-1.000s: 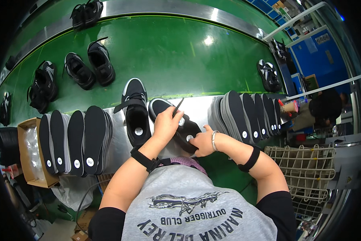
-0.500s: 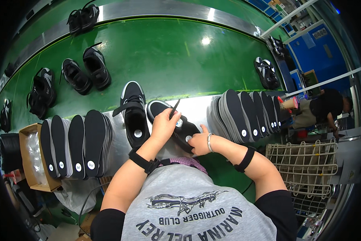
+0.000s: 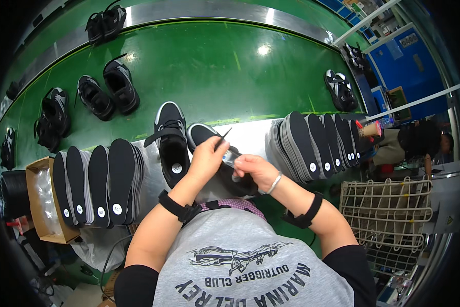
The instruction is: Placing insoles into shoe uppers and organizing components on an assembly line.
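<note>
Shoe pair (image 3: 174,148) between insole stacks (image 3: 121,176)

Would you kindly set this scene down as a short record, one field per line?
Left hand: holding a dark strip over the angled black shoe
Right hand: at the same shoe; exact grip unclear
Second shoe: left of the angled one, untouched, round white sticker inside
Insoles: black-topped, left group and right group
Cardboard box: open, far left, clear plastic inside

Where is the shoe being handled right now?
In the head view, the shoe is near the middle, partly behind the left hand and right hand, just right of another black shoe.
</note>
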Action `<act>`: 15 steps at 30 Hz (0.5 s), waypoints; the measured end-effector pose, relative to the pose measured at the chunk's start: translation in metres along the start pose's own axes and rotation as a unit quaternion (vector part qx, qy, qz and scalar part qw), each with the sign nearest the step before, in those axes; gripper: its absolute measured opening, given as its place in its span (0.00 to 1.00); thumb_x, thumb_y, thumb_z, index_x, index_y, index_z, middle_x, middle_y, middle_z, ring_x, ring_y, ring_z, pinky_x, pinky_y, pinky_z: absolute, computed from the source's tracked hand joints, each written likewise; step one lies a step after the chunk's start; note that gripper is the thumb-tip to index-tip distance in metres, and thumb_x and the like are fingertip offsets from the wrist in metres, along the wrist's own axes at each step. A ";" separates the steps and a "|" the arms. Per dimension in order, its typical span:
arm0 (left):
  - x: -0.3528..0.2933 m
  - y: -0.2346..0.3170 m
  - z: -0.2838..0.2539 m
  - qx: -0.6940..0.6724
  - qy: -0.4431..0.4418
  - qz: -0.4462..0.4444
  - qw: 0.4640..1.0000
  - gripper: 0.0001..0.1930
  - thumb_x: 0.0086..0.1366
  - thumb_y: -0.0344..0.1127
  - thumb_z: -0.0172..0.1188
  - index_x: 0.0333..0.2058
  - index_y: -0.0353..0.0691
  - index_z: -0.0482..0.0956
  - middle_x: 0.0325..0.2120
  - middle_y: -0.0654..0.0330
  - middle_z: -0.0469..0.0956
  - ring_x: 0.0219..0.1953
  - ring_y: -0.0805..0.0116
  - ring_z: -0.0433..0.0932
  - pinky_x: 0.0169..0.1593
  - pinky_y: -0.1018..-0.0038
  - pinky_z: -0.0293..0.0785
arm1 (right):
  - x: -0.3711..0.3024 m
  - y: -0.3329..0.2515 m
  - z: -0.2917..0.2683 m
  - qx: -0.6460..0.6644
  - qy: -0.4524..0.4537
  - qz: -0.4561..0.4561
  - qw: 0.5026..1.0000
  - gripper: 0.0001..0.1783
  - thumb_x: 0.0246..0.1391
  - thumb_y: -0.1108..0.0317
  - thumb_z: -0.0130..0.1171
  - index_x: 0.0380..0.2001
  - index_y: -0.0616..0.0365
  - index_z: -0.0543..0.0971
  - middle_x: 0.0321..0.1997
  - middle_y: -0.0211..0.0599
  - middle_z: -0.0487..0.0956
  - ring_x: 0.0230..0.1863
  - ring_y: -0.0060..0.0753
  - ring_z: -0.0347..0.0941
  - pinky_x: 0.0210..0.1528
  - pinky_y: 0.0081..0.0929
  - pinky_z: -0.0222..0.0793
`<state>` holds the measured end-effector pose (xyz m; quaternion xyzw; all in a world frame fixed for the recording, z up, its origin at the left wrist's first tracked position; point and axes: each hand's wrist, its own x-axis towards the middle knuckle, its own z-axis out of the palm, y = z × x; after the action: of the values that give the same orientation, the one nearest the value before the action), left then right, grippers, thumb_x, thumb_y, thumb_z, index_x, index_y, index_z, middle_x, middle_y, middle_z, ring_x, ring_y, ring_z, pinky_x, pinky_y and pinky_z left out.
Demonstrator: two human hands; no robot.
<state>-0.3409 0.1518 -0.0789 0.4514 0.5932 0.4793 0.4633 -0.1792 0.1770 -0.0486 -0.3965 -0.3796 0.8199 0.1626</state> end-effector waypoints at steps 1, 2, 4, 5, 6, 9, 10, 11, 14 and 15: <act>0.002 -0.002 -0.004 0.000 0.024 -0.012 1.000 0.14 0.55 0.39 0.52 0.31 0.32 0.73 0.21 0.53 0.74 0.24 0.67 0.73 0.30 0.74 0.67 | -0.006 -0.004 -0.002 0.027 -0.041 -0.031 0.998 0.06 0.49 0.67 0.52 0.23 0.57 0.71 0.18 0.27 0.69 0.29 0.24 0.66 0.37 0.19 0.60; 0.004 -0.002 -0.008 -0.008 0.015 -0.030 0.999 0.14 0.55 0.40 0.52 0.31 0.32 0.73 0.23 0.53 0.75 0.26 0.67 0.74 0.31 0.74 0.67 | -0.012 -0.012 -0.004 0.065 -0.067 -0.046 0.995 0.07 0.49 0.66 0.52 0.23 0.58 0.71 0.18 0.26 0.69 0.31 0.25 0.66 0.40 0.21 0.58; 0.001 0.011 -0.010 0.022 -0.035 -0.035 0.999 0.12 0.56 0.38 0.52 0.31 0.32 0.72 0.23 0.62 0.73 0.27 0.76 0.70 0.34 0.79 0.66 | -0.021 -0.019 -0.009 0.049 -0.038 -0.062 0.996 0.08 0.49 0.66 0.52 0.21 0.58 0.71 0.19 0.28 0.70 0.31 0.24 0.66 0.39 0.20 0.59; -0.002 0.019 -0.011 0.025 -0.036 -0.037 0.998 0.12 0.56 0.38 0.52 0.31 0.32 0.72 0.23 0.62 0.73 0.27 0.76 0.70 0.34 0.79 0.66 | -0.024 -0.020 -0.011 0.052 -0.038 -0.062 0.996 0.08 0.49 0.66 0.52 0.21 0.58 0.71 0.19 0.28 0.70 0.31 0.24 0.66 0.39 0.20 0.59; -0.004 0.029 -0.011 0.060 -0.033 -0.037 0.997 0.13 0.56 0.38 0.53 0.32 0.32 0.71 0.25 0.60 0.73 0.30 0.74 0.70 0.36 0.79 0.65 | -0.026 -0.021 -0.013 -0.052 0.016 -0.075 0.996 0.09 0.48 0.66 0.53 0.21 0.59 0.72 0.20 0.27 0.70 0.29 0.22 0.66 0.37 0.19 0.60; -0.014 0.035 -0.005 0.256 0.135 0.207 0.934 0.18 0.53 0.40 0.55 0.38 0.33 0.67 0.31 0.52 0.71 0.35 0.58 0.69 0.38 0.71 0.65 | -0.036 -0.024 -0.004 -0.182 0.076 -0.103 0.975 0.09 0.47 0.66 0.55 0.21 0.61 0.74 0.21 0.27 0.72 0.25 0.20 0.66 0.31 0.19 0.61; -0.020 0.052 -0.006 0.283 0.184 0.257 0.906 0.19 0.52 0.40 0.56 0.39 0.34 0.66 0.33 0.52 0.70 0.37 0.59 0.68 0.39 0.71 0.65 | -0.042 -0.024 0.001 -0.208 0.083 -0.118 0.967 0.09 0.47 0.66 0.55 0.22 0.61 0.74 0.21 0.28 0.72 0.24 0.19 0.66 0.29 0.19 0.62; -0.025 0.058 -0.005 0.283 0.182 0.258 0.906 0.19 0.52 0.40 0.56 0.39 0.34 0.66 0.33 0.52 0.70 0.37 0.59 0.68 0.39 0.71 0.65 | -0.045 -0.023 0.006 -0.242 0.083 -0.138 0.957 0.09 0.46 0.66 0.55 0.23 0.62 0.75 0.20 0.30 0.73 0.23 0.21 0.67 0.27 0.21 0.62; -0.048 0.076 -0.012 0.012 -0.029 0.104 0.994 0.17 0.50 0.29 0.58 0.39 0.35 0.67 0.28 0.58 0.72 0.31 0.75 0.69 0.34 0.81 0.65 | -0.049 -0.022 0.023 -0.361 0.071 -0.197 0.909 0.08 0.45 0.68 0.55 0.21 0.61 0.75 0.18 0.34 0.73 0.21 0.26 0.67 0.26 0.23 0.62; -0.053 0.074 -0.018 0.044 -0.115 0.071 0.990 0.13 0.51 0.29 0.57 0.36 0.34 0.68 0.25 0.60 0.72 0.28 0.76 0.70 0.31 0.81 0.66 | -0.048 -0.019 0.026 -0.430 0.063 -0.276 0.857 0.06 0.44 0.68 0.55 0.20 0.60 0.75 0.18 0.39 0.72 0.20 0.34 0.67 0.25 0.26 0.61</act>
<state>-0.3428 0.1069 0.0026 0.5645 0.5228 0.4292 0.4731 -0.1697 0.1494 0.0015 -0.3569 -0.7770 0.4701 0.2190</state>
